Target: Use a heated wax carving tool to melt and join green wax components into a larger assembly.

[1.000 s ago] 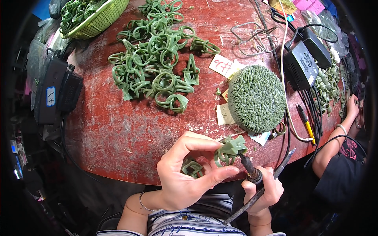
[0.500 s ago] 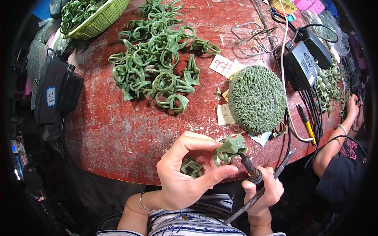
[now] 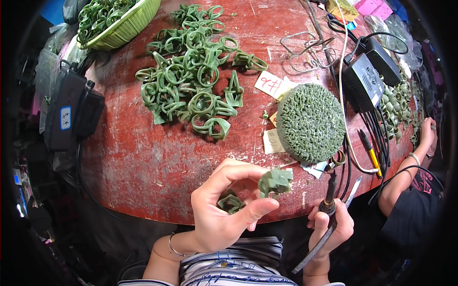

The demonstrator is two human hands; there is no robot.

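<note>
Over the table's near edge, my left hand (image 3: 210,214) is closed on a green wax ring piece (image 3: 275,182), pinched near the fingertips. A second green ring piece (image 3: 230,202) sits within the curl of the same hand. My right hand (image 3: 334,229) grips a soldering-iron-like tool (image 3: 327,206) with its dark tip pointing up, apart from the ring piece. Between those fingers also runs a long slim metal tool (image 3: 310,255) with a flat blade-like end. Just beyond the hands stands a round, rough-textured green block (image 3: 311,124).
Many loose green ring pieces (image 3: 200,71) lie heaped on the red table (image 3: 138,176). A light green basket (image 3: 124,32) holds more at far left. Black power boxes (image 3: 363,81), cables and a yellow-handled tool (image 3: 373,157) lie right. Another person's arm (image 3: 405,176) is at far right.
My right hand has moved right, drawing the iron's tip away from the ring piece and turning it more upright. My left hand has turned the piece slightly.
</note>
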